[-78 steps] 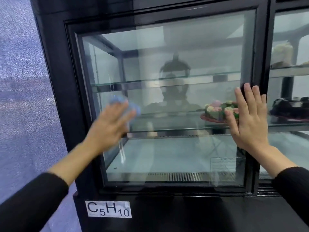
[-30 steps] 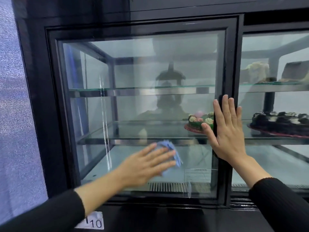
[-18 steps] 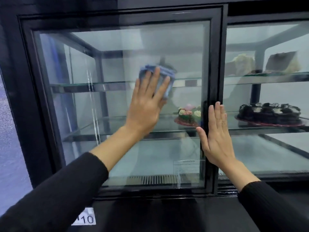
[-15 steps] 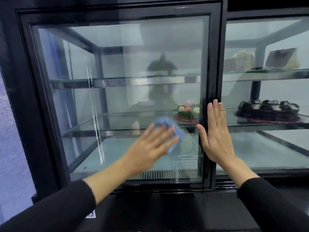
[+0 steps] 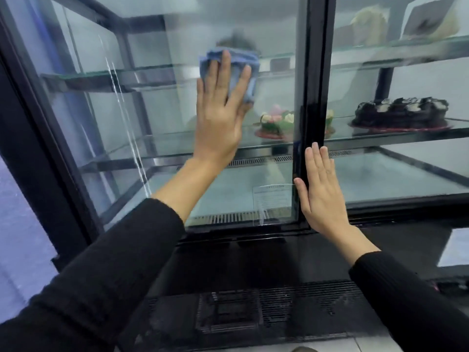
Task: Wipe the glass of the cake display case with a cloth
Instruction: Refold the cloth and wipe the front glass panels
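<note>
Pressed flat under spread fingers [image 5: 225,72] of left hand [image 5: 218,118]: blue cloth [image 5: 241,62], high on the case's left glass [image 5: 157,123], unwiped pane mostly below. Right hand [image 5: 322,191], empty and flat, braced against centre frame [image 5: 314,72].

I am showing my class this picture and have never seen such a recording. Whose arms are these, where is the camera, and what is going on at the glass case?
No machine is involved. A person wears a camera on the head, so you look forward and down along their own two arms in black sleeves.

The left hand presses a blue cloth flat against the glass of a display case, up near the top shelf. The right hand lies open on the black frame between the two panes and holds nothing.

Inside, on the middle shelf, stand a small flower-topped cake and a dark cake.

A pale cake sits on the upper shelf, blurred.
</note>
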`<state>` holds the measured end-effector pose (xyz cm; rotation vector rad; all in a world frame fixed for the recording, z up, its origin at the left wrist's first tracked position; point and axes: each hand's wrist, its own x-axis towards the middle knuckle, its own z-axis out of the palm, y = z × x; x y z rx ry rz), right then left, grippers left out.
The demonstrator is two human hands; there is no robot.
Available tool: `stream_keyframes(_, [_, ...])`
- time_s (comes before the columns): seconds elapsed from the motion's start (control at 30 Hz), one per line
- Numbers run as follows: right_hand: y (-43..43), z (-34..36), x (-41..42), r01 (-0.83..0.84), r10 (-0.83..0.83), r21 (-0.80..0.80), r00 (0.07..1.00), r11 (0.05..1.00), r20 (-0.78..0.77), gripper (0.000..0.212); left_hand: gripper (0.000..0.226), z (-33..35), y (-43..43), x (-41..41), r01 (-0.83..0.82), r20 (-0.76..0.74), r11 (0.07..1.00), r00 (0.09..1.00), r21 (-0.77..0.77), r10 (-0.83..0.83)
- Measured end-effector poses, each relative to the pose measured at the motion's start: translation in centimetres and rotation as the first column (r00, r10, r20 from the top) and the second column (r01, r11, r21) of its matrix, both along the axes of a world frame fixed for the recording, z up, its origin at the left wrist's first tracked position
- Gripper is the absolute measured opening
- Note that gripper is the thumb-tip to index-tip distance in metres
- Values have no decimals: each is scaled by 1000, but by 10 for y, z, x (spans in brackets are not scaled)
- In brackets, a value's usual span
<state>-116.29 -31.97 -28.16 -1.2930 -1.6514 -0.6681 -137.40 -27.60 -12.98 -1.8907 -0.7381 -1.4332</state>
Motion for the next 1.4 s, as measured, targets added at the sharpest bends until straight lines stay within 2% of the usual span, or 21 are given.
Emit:
stream_keyframes(0.1, [-10,-44,-13,26,-29,-70,999,997,-44,61,48,-124,-15,-12,27,-141,996,989,-91,-40])
stream_keyframes(0.2, [-17,-88,-35,65,-64,-140,998,988,12,63,57,-225,-28,-26,-55,-297,982,955,-182,-1])
stream_keyframes(0.3, [-22,-120,-66,55,-37,-219,995,974,87,64,64,-264,-30,-55,-123,-314,969,948,-213,51])
stream_keyframes(0.4, [-22,-126,-100,32,9,-254,987,967,158,64,68,-278,-28,-115,-233,-227,938,958,-257,176])
stream_keyframes(0.5, [-17,-118,-128,12,44,-259,977,966,207,63,69,-285,-34,-160,-247,-41,890,967,-384,251])
stream_keyframes(0.57, [-12,-117,-136,32,19,-263,982,964,190,63,63,-283,-36,-146,-212,43,886,967,-412,252])
stream_keyframes(0.63, [-7,-122,-134,58,-12,-242,983,969,185,62,59,-278,-37,-111,-176,9,908,981,-380,194])
stream_keyframes(0.7, [-2,-128,-129,66,-17,-207,974,976,227,66,63,-272,-36,-88,-153,-93,937,987,-313,130])
stream_keyframes(0.8, [5,-132,-123,84,-34,-158,955,984,296,70,74,-273,-28,-108,-198,-164,949,973,-244,161])
stream_keyframes(0.97, [9,-134,-124,102,-56,-136,949,985,309,71,86,-294,-26,-219,-290,40,901,947,-323,319])
stream_keyframes(1.03, [8,-134,-124,117,-67,-143,946,983,316,70,82,-293,-26,-247,-267,132,886,932,-378,337])
stream_keyframes(1.13, [6,-132,-124,123,-67,-161,946,979,316,68,65,-285,-24,-239,-164,222,896,936,-412,273])
stream_keyframes(1.2, [3,-129,-125,129,-72,-168,948,977,311,67,61,-272,-21,-219,-120,212,916,954,-381,214])
stream_keyframes(1.27, [-5,-124,-126,123,-63,-184,951,975,302,67,54,-246,-15,-196,-95,127,947,982,-307,139])
stream_keyframes(1.33, [-15,-116,-124,76,-14,-203,957,976,290,64,46,-206,-9,-166,-62,46,970,996,-237,75])
stream_keyframes(1.4, [-25,-106,-118,-9,63,-207,965,978,254,59,44,-162,-6,-129,-27,35,983,999,-184,34])
